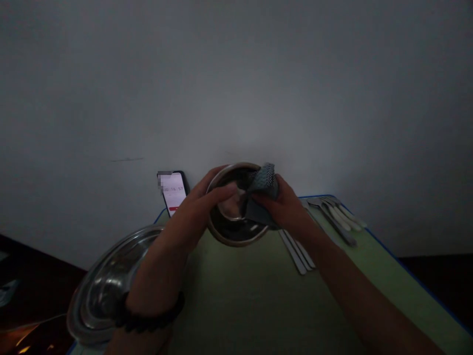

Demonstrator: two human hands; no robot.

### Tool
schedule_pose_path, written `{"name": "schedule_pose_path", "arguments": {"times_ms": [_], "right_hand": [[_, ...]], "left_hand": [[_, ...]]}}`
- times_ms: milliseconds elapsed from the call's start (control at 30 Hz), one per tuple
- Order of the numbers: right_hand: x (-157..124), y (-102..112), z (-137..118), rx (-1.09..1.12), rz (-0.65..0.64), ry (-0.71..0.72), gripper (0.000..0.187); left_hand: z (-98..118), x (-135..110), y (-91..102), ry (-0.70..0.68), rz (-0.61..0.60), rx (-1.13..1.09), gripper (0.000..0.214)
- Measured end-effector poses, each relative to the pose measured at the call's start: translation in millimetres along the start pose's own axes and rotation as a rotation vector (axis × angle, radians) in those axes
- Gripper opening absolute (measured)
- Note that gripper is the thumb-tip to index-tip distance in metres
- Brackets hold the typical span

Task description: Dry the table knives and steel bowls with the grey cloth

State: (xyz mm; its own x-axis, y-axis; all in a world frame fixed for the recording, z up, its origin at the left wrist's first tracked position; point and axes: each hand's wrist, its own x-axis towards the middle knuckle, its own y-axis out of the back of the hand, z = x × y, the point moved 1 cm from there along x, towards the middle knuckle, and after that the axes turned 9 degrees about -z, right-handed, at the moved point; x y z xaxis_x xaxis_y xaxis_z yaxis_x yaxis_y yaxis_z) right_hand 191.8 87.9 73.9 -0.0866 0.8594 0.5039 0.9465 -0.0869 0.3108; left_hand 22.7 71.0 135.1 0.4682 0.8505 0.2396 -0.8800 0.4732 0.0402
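Observation:
A shiny metal bowl (236, 239) is held up over the table, its opening tilted toward me. My left hand (201, 204) grips its left side, thumb over the rim and inside, the other fingers hidden behind. My right hand (283, 204) is closed on a grey-blue cloth (262, 209) with a patterned part, pressed over the bowl's right rim and inner wall. Some of the right fingers are covered by the cloth. A dark beaded bracelet (151, 318) circles my left wrist.
Large metal trays or basins (94, 301) stand at the left edge of the green table (236, 301). A phone (173, 192) showing a timer leans on the wall. Several pieces of cutlery (338, 219) lie at the right, others (295, 254) beneath my right forearm.

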Motion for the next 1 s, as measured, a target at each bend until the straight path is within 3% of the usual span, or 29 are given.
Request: {"name": "schedule_pose_path", "arguments": {"times_ms": [100, 167, 367, 533, 667, 733, 833, 900, 1000], "right_hand": [[1, 12, -15, -0.116, -0.119, 0.027, 0.021], [0, 12, -21, -0.184, -0.13, 0.031, 0.018], [-5, -6, -7, -0.193, 0.185, -0.025, 0.027], [-7, -30, 6, 0.176, 0.358, -0.127, 0.033], [-10, -52, 5, 0.661, 0.282, -0.24, 0.038], [-10, -53, 4, 0.726, 0.245, -0.272, 0.039], [-8, -40, 5, 0.559, 0.193, -0.278, 0.037], [-4, -24, 7, 0.335, 0.158, -0.236, 0.033], [1, -5, 4, -0.029, 0.088, -0.099, 0.018]], "left_hand": [[0, -2, 2.8, 0.052, -0.153, 0.048, 0.024], [-1, -3, 1.3, 0.024, -0.174, 0.135, 0.023], [-4, 0, -3.2, -0.004, -0.117, 0.328, 0.033], [-7, 5, -6.6, -0.114, 0.023, 0.343, 0.036], [-10, 9, -13.7, -0.246, 0.165, 0.198, 0.033], [-12, 10, -15.3, -0.254, 0.169, 0.124, 0.034], [-11, 10, -9.2, -0.18, 0.189, 0.174, 0.036], [-7, 8, -0.3, -0.098, 0.175, 0.335, 0.034], [0, 2, 12.4, 0.047, -0.004, 0.631, 0.029]]}}
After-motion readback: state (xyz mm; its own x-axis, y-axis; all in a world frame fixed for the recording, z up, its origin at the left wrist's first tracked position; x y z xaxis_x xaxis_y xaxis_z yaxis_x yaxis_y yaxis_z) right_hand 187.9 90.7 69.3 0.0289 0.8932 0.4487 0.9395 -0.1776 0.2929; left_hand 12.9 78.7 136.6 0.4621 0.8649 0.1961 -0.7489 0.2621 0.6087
